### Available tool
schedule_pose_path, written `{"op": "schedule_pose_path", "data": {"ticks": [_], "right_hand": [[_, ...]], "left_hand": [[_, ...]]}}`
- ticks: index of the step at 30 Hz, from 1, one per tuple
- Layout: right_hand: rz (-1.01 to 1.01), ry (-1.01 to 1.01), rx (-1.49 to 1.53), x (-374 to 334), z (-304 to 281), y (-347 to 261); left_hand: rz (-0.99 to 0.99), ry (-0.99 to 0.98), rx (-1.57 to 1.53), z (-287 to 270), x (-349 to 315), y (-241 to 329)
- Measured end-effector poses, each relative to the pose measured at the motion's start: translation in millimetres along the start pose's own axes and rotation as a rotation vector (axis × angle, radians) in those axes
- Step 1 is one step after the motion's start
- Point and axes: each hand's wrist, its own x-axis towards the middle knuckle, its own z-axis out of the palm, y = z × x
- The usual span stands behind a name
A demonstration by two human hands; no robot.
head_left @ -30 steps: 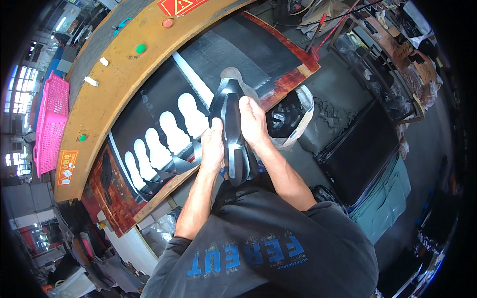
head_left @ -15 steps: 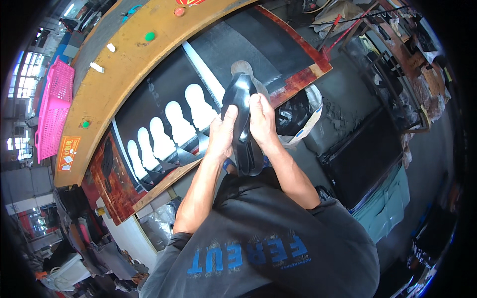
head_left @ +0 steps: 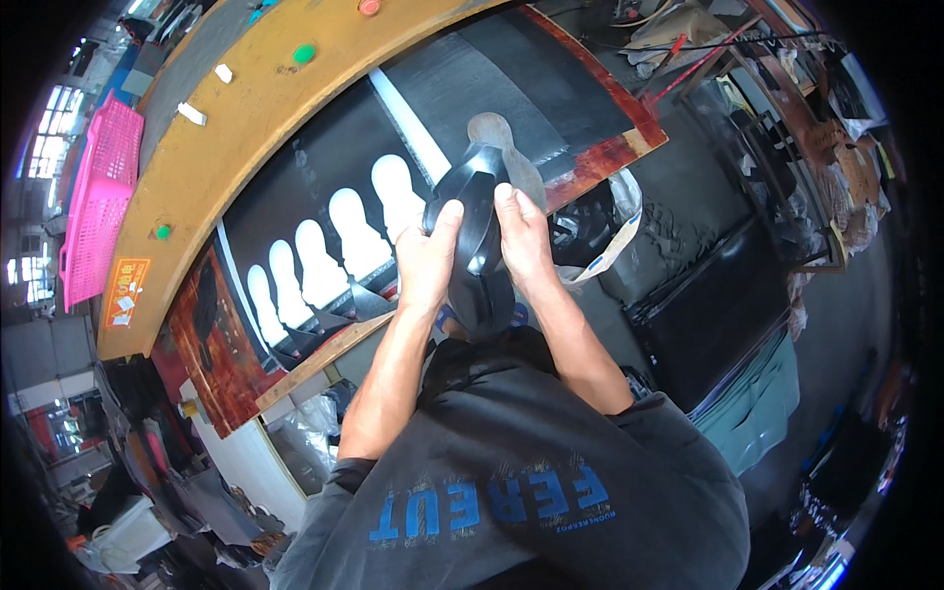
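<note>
Both hands grip a glossy black flexible sheet piece (head_left: pixel 470 202), bent and with rounded edges, upright in front of my body. My left hand (head_left: pixel 430 261) closes on its left side with the thumb laid along the surface. On the right side my right hand (head_left: pixel 524 236) pinches it, thumb pointing up. My hands hide part of its outline. Just beyond it shows a grey sole-shaped piece (head_left: pixel 528 177), partly covered; I cannot tell whether it touches the black piece. To the left, a row of white sole shapes (head_left: pixel 354 231) stands out against a black sheet (head_left: pixel 315 167).
A yellow machine beam (head_left: pixel 246 103) with green and red buttons arches over the red-brown board (head_left: pixel 221 379). At far left is a pink plastic basket (head_left: pixel 103 197). Right of my hands sits a white-rimmed bag (head_left: pixel 621 231), with a stack of black sheets (head_left: pixel 713 315) on the floor beyond.
The glossy black piece has been bent or turned slightly, so its surface looks wider and more of the grey piece shows. My hands have shifted a little apart, and the head view has tilted slightly.
</note>
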Motion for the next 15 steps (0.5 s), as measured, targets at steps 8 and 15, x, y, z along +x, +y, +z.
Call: {"op": "schedule_pose_path", "data": {"ticks": [8, 15], "right_hand": [[0.141, -0.022, -0.139, -16, 25, 0], [0.098, -0.275, -0.082, -29, 18, 8]], "left_hand": [[0.095, 0.186, 0.12, -20, 9, -12], [0.093, 0.224, -0.008, -41, 13, -14]]}}
